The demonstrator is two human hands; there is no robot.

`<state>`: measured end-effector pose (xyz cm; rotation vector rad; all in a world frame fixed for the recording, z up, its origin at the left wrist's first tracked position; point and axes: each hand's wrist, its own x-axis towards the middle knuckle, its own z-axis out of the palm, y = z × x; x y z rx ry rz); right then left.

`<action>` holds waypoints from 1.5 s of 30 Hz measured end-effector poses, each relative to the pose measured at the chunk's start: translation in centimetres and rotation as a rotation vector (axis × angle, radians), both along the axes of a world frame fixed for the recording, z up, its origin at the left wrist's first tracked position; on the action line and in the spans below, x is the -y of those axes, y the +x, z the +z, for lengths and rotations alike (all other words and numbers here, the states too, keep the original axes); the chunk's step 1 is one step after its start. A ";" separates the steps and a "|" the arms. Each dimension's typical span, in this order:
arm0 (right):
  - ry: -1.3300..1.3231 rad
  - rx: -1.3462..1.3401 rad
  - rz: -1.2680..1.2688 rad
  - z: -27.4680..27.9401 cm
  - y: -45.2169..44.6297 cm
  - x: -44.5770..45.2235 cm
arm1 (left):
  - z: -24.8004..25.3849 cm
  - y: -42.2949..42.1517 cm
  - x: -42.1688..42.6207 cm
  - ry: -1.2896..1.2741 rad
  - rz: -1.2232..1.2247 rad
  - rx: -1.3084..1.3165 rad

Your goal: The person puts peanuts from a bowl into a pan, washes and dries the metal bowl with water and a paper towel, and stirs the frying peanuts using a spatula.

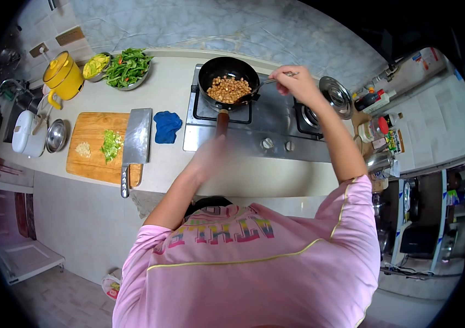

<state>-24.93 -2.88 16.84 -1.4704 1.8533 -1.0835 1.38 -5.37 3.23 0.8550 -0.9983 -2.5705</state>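
A black wok [229,68] sits on the left burner of the steel gas stove [259,134]. Brown peanuts [229,88] lie in its bottom. My left hand [211,157], partly blurred, is closed round the near end of the wok's wooden handle [222,123]. Above the stove, right of the wok, my right hand [294,83] grips the metal handle of a spatula [268,81]. The spatula reaches over the wok's right rim, and its dark head rests by the peanuts.
On the left, a wooden board [91,153] holds chopped greens, minced garlic and a cleaver [137,136]. A blue cloth [167,127] lies beside it. Behind stand a bowl of leafy greens [128,70] and a yellow pot [63,76]. A metal lid [335,97] and bottles are at right.
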 end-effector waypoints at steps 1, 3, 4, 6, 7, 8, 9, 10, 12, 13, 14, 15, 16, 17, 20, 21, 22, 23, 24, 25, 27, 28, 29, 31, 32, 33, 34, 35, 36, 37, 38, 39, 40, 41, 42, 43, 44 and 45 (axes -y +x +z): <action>-0.016 0.000 -0.009 -1.0 0.2 0.4 | 0.0 0.0 0.0 -0.003 0.001 -0.002; -0.051 -0.001 -0.022 -3.6 0.3 1.4 | -0.3 -0.1 0.0 -0.013 0.008 -0.007; -0.118 -0.003 -0.043 -5.1 0.2 1.8 | -0.6 0.0 0.1 0.016 0.015 -0.024; -0.239 0.033 -0.102 -8.1 -0.2 2.6 | -1.1 -0.1 0.3 0.072 0.030 -0.061; -0.299 0.051 -0.131 -8.5 -0.1 2.8 | -1.0 0.0 0.1 0.044 0.034 -0.053; -0.344 0.092 -0.177 -8.8 0.0 2.7 | -0.8 0.0 0.0 0.014 0.040 -0.044; -0.329 0.086 -0.236 -8.2 0.1 2.7 | -0.5 0.0 0.1 -0.017 0.046 -0.035; -0.312 0.079 -0.296 -7.0 -0.1 2.4 | -0.1 0.2 0.6 0.038 -0.008 -0.006; -0.300 -0.025 -0.416 -5.9 -1.5 2.3 | -0.2 0.3 0.7 -0.138 -0.020 -0.017; -0.339 -0.158 -0.437 -5.3 -1.6 2.5 | -0.4 0.3 0.6 -0.185 -0.026 -0.021; -0.374 -0.292 -0.460 -4.7 -1.6 2.7 | -0.6 0.3 0.4 -0.232 -0.031 -0.024; -0.393 -0.410 -0.481 -4.8 -1.6 3.3 | -1.1 0.2 0.4 -0.244 -0.031 -0.029; -0.412 -0.528 -0.509 -4.8 -1.6 3.9 | -0.9 0.2 0.4 -0.186 -0.012 -0.032; -0.431 -0.517 -0.556 -5.7 -1.8 5.0 | -0.7 0.1 0.3 -0.127 0.009 -0.036; -0.351 -0.192 -0.621 -8.5 -2.4 7.8 | 1.2 0.1 0.0 0.108 0.050 -0.030; -0.365 0.024 -0.572 -8.7 -2.2 7.9 | 0.8 0.2 0.3 0.073 0.013 -0.019; -0.376 0.241 -0.518 -8.9 -1.8 8.0 | 0.5 0.2 0.6 0.038 -0.023 -0.006; -0.382 0.459 -0.461 -9.2 -1.4 7.9 | 0.2 0.3 0.6 0.047 0.003 -0.014; -0.342 0.431 -0.352 -9.2 -1.2 7.4 | 0.0 0.2 0.4 0.058 0.029 -0.023; -0.301 0.400 -0.242 -8.7 -1.1 6.5 | -0.1 0.2 0.2 0.070 0.055 -0.035; -0.226 0.313 -0.077 -7.4 -1.0 4.2 | -0.2 0.2 0.5 -0.030 0.003 -0.019; -0.194 0.258 -0.019 -6.3 -0.9 2.8 | -0.2 0.2 0.5 -0.078 -0.021 -0.013; -0.162 0.204 0.040 -5.1 -0.9 1.7 | 0.4 0.2 0.3 -0.031 -0.001 -0.012; -0.119 0.096 0.048 -2.8 -1.1 -0.3 | 2.1 0.3 -0.1 0.058 0.036 -0.006; -0.099 0.043 0.049 -1.8 -1.0 -1.0 | 2.1 0.3 -0.1 0.028 0.030 0.000; -0.091 0.027 0.032 -1.0 -0.8 -1.6 | 2.0 0.3 -0.1 -0.002 0.022 0.005; -0.083 0.010 0.015 -0.2 -0.5 -2.1 | 1.9 0.2 0.0 -0.034 0.015 0.010; -0.074 -0.007 -0.001 0.4 -0.4 -2.3 | 1.6 0.2 0.1 -0.090 -0.005 0.013; -0.048 -0.012 -0.008 0.7 -0.4 -2.3 | 0.9 0.2 0.3 -0.146 -0.023 0.015; -0.025 0.001 0.005 0.6 -0.3 -2.0 | 0.2 0.2 0.5 -0.201 -0.042 0.018; -0.003 0.014 0.017 0.4 -0.1 -1.6 | -0.7 0.2 0.7 -0.240 -0.056 -0.013; 0.019 0.027 0.028 0.1 0.2 -1.1 | -1.7 0.2 0.9 -0.280 -0.071 -0.043; 0.004 0.027 0.034 -0.8 0.7 -0.4 | -1.5 0.1 0.8 -0.239 -0.061 -0.051; -0.033 0.016 0.020 -2.1 1.0 0.2 | -1.3 0.1 0.8 -0.198 -0.049 -0.059; -0.069 0.005 0.007 -3.6 1.3 0.8 | 0.2 0.1 0.3 -0.076 -0.011 -0.044; -0.105 -0.005 -0.005 -4.9 1.5 1.3 | 1.0 0.1 0.1 0.046 0.028 -0.029; -0.162 -0.061 -0.028 -5.9 1.8 1.6 | 0.9 0.1 0.2 0.028 0.023 -0.026; -0.221 -0.058 -0.069 -7.3 1.2 2.0 | 0.7 0.1 0.2 0.011 0.019 -0.021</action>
